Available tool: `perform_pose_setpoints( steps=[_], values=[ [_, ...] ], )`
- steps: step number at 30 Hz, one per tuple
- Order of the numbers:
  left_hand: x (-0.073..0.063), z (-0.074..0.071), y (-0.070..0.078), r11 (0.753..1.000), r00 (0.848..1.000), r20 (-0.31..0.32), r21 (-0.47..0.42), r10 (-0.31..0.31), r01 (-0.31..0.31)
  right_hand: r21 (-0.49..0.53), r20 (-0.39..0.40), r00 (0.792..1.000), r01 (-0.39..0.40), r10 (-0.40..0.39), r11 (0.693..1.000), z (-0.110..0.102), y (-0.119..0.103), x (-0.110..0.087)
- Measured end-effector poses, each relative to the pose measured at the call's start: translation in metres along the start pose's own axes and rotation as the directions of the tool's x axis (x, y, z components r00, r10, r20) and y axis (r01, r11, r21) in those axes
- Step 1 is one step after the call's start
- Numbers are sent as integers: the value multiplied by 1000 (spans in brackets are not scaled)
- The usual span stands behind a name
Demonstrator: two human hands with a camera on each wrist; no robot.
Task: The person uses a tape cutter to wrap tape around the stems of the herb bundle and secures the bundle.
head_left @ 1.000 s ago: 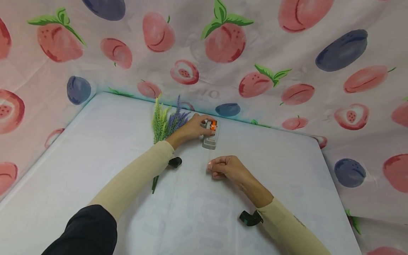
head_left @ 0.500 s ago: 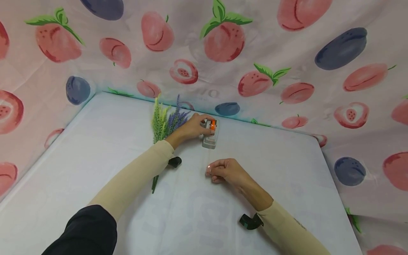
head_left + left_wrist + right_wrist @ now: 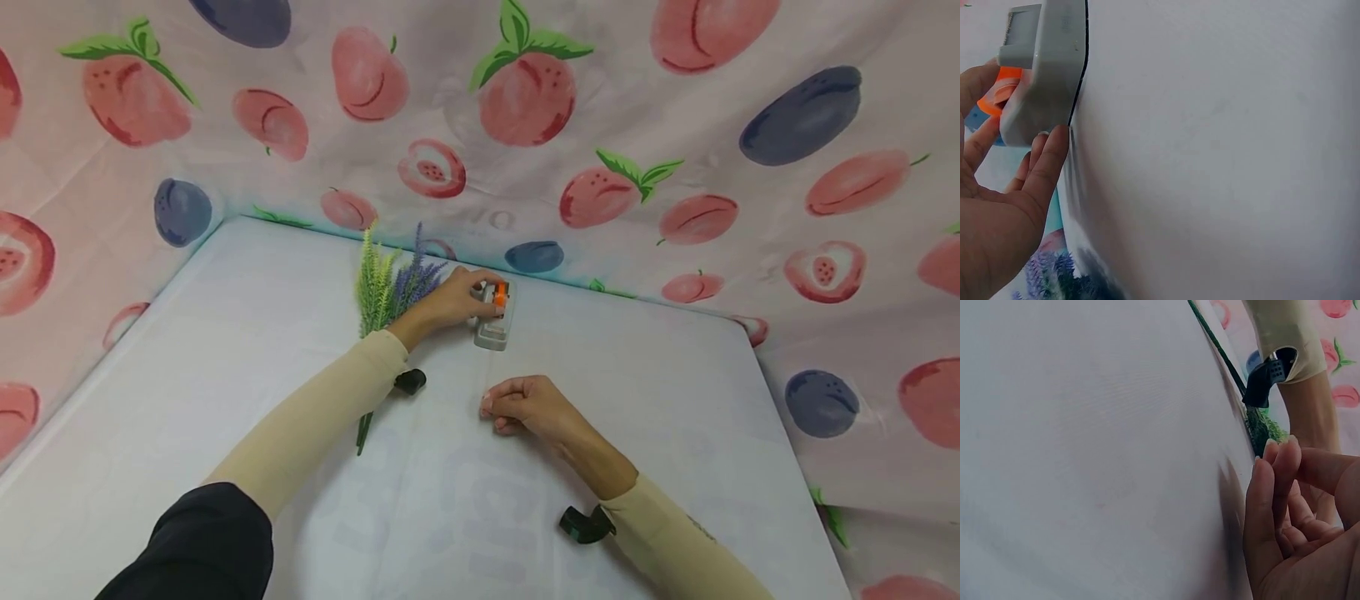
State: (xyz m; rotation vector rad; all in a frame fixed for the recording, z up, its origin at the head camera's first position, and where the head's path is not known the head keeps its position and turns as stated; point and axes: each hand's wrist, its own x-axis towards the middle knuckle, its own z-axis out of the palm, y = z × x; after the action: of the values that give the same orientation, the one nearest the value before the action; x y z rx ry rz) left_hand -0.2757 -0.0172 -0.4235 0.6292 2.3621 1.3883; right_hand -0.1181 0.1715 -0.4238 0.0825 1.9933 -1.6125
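A grey tape dispenser (image 3: 492,335) with an orange core (image 3: 500,293) stands near the table's back edge. My left hand (image 3: 453,298) grips it, thumb and a finger at the orange core; in the left wrist view, other fingers (image 3: 1054,153) rest against its grey side. Nearer to me, my right hand (image 3: 532,407) pinches with thumb and forefinger, and a small clear glint shows at the tips. That looks like the end of clear tape, barely visible against the white cloth. In the right wrist view the fingertips (image 3: 1291,450) are pressed together, above the table surface.
Artificial flowers with yellow-green (image 3: 373,283) and purple (image 3: 416,279) spikes lie under my left forearm, stems toward me. White cloth covers the table (image 3: 637,375). Fruit-printed fabric (image 3: 450,100) rises behind it. Black wrist cameras (image 3: 587,525) stick out from both sleeves.
My right hand has drawn slightly toward me and left, away from the dispenser, still pinching. The left hand and the dispenser have stayed in place.
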Motion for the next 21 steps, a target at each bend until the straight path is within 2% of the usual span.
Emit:
perform_pose_setpoints(
  steps=[7, 11, 15, 21],
  values=[
    [-14, -15, 7, 1000, 1000, 6, 7, 25, -25, -6, -11, 1000, -27, 27, 1000, 0, 2, 2],
    [-32, -29, 17, 998, 998, 0, 22, 64, -64, -11, -6, 1000, -18, 18, 1000, -1, 2, 1],
    [-52, -39, 24, 991, 996, -1, 104, 89, -89, -28, -10, 1000, -12, 12, 1000, -2, 3, 1],
    [-81, -50, 21, 981, 995, 18, 168, 93, -95, -26, -3, 1000, -9, 9, 1000, -1, 2, 1]
  ],
)
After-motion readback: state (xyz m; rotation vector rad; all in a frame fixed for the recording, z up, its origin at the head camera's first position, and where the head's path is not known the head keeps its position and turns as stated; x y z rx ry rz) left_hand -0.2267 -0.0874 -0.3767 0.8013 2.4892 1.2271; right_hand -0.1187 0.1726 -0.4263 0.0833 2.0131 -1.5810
